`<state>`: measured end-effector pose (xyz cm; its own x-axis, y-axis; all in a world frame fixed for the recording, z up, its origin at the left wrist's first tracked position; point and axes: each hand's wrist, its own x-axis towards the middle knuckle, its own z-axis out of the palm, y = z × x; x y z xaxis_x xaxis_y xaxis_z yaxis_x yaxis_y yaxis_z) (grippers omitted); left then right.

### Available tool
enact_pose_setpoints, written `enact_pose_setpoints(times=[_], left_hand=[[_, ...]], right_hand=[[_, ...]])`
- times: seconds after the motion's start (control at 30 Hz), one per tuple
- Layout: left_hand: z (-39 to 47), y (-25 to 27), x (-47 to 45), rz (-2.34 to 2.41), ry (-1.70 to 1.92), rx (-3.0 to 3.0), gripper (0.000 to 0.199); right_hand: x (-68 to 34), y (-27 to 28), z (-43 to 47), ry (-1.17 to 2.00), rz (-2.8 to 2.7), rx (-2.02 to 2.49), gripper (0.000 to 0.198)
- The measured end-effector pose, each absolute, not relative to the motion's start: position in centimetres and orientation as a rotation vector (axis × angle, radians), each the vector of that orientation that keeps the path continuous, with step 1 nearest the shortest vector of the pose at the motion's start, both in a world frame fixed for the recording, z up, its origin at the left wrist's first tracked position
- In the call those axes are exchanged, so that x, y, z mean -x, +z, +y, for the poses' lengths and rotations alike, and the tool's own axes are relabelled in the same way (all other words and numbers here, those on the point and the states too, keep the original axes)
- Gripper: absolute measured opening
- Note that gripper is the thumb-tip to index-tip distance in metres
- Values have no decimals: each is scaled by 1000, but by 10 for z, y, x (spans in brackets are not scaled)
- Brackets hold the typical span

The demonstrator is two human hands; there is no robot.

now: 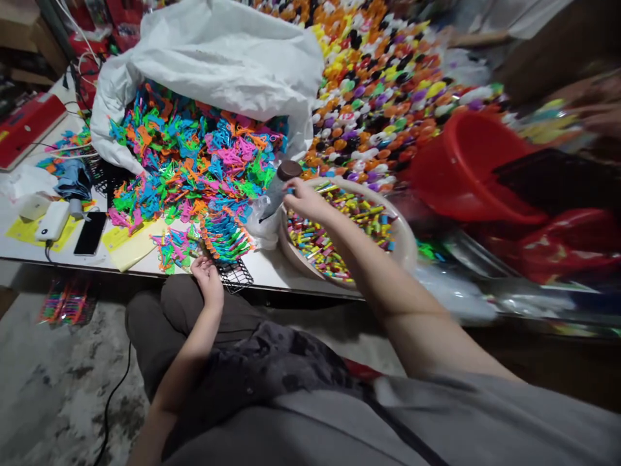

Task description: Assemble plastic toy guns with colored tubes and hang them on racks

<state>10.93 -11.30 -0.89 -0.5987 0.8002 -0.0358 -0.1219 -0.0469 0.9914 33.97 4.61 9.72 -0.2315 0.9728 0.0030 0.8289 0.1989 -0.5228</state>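
Note:
My left hand [208,278] is at the table's front edge with its fingers curled together; what they hold, if anything, is too small to make out. Just beyond it, a row of blue and orange plastic pieces [226,236] lies on a black wire rack [237,276]. A small pile of pink and green pieces [172,249] lies to its left. My right hand [306,199] reaches over the left rim of a beige tub [410,243] full of short colourful tubes [334,236]. Its fingers are pinched beside a brown-lidded bottle [290,170]; their contents are hidden.
A white sack [233,58] spills bright plastic pieces across the table. Behind the tub spreads a heap of multicoloured plastic pieces [359,97]. A red basin [456,168] stands right. A phone [90,233] and white device [53,221] lie left. Another person's arm [478,39] shows far right.

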Motion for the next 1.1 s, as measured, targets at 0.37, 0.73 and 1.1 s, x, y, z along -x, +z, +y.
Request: enact_pose_setpoints(times=[0.37, 0.73, 1.1], left_hand=[[-112, -17, -107, 1488, 1739, -706, 28], [-114, -13, -109, 1514, 1848, -767, 26], [-129, 68, -90, 1754, 2056, -1516, 32]], right_hand=[[-237, 73, 137, 78, -2793, 1875, 60], [-249, 107, 142, 195, -2346, 1801, 40], [-244, 190, 54, 321, -2100, 1274, 32]])
